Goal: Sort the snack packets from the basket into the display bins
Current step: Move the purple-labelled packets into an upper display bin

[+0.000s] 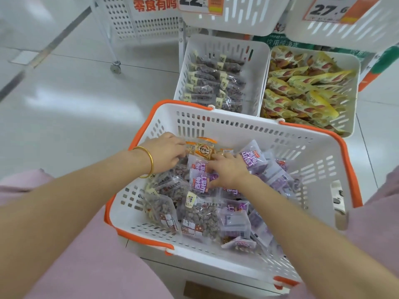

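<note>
A white basket with orange rim and handles sits in front of me, filled with several purple snack packets, clear packets of dark nuts and an orange packet. My left hand, with a gold bangle on the wrist, reaches into the far left of the pile and its fingers touch the orange packet. My right hand lies on the purple packets in the middle, fingers curled round one of them. How firmly either hand grips is hidden.
Beyond the basket stand two white display bins: the left bin holds clear packets of dark nuts, the right bin holds yellow packets. Higher bins with price tags hang above. A wheeled white rack stands on the tiled floor at left.
</note>
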Demonstrator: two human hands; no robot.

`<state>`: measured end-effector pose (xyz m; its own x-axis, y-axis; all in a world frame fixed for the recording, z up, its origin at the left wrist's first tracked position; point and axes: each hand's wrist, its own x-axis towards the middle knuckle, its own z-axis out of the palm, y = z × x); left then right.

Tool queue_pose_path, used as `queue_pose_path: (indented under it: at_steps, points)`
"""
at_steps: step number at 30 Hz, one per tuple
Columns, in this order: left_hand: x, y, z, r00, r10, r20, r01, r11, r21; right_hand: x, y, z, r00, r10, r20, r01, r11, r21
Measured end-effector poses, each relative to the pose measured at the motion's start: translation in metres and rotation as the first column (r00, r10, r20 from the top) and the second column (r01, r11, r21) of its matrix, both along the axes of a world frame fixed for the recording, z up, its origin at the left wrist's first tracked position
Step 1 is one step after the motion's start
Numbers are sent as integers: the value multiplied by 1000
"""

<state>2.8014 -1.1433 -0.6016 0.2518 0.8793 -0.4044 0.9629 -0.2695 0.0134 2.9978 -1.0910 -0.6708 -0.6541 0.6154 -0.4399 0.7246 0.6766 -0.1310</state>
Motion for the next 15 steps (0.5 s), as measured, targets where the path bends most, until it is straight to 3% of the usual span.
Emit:
queue_pose_path:
  at_steps: [5,8,11,15]
  points:
    - [-5,4,2,999,45,4,-45,999,-30,-8,-2,-4,998,32,-54,-29,998,47]
    - [-4,10,7,997,77,28,-77,997,-22,-8,-9,-11,990,-45,-131,37,997,-63]
    - [2,15,10,996,80,49,-78,996,-31,-7,-14,-16,982,-91,-167,83,995,-53]
    - [12,18,14,983,140,120,-135,990,-49,-2,-10,-9,914,-217,-342,190,975,-111]
